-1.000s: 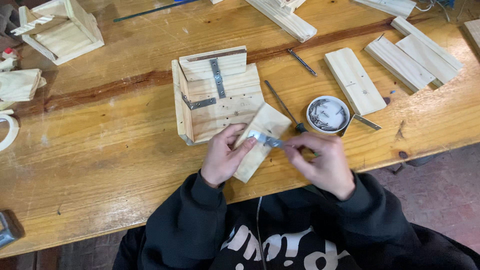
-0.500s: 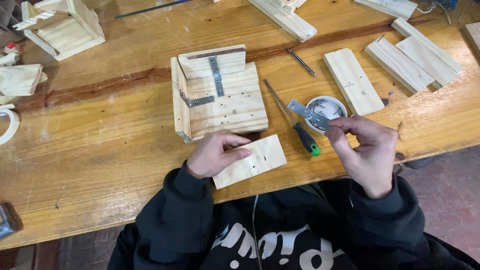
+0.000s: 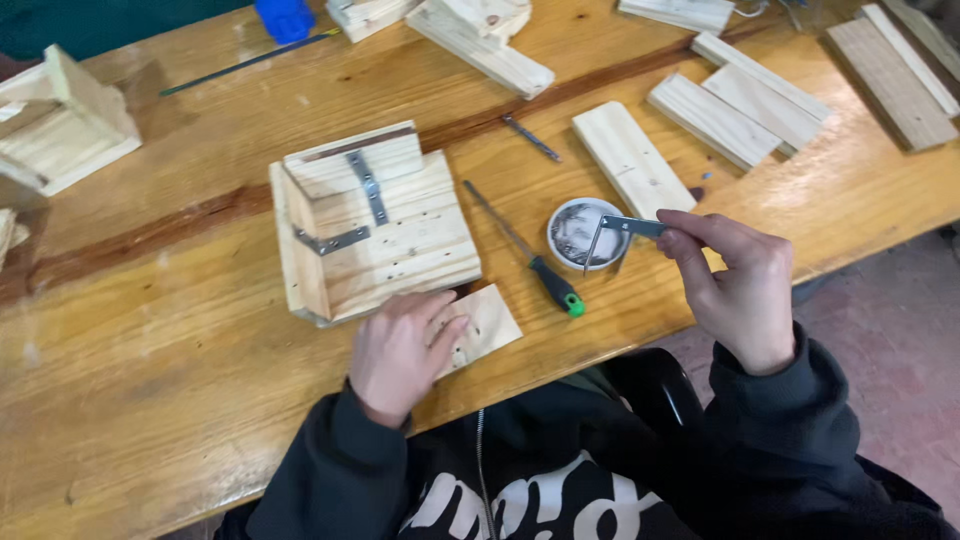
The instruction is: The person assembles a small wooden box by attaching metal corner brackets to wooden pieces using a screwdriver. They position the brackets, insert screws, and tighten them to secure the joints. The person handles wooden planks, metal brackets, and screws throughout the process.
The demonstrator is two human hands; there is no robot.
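A: What is seen from the head view near the left hand (image 3: 400, 352)?

B: The left hand is laid flat, fingers spread, on a small wooden board (image 3: 483, 326) at the near edge of the wooden surface (image 3: 180, 380). Nothing is gripped; the board is only pressed down. Just beyond it a partly built wooden box (image 3: 375, 225) is seen, with two metal brackets (image 3: 366, 185) fixed across its boards.

A: And the right hand (image 3: 740, 290)?

B: It is raised above the surface, and a bent metal angle bracket (image 3: 615, 232) is pinched between the thumb and fingertips (image 3: 672, 240). The bracket is held over a small round tin (image 3: 585, 233), whose contents cannot be made out clearly.

A: What lies between the two hands?

B: A screwdriver with a dark handle and green tip (image 3: 530, 255) is lying on the surface, between the box and the tin, apart from both hands.

A: What else is shown?

B: Several wooden slats (image 3: 715, 120) are lying at the far right, with one loose plank (image 3: 630, 158) just behind the tin. A thin drill bit or nail (image 3: 530, 137) lies beyond the screwdriver. Another wooden assembly (image 3: 65, 130) is seen at the far left, and a blue object (image 3: 285, 18) at the top edge.
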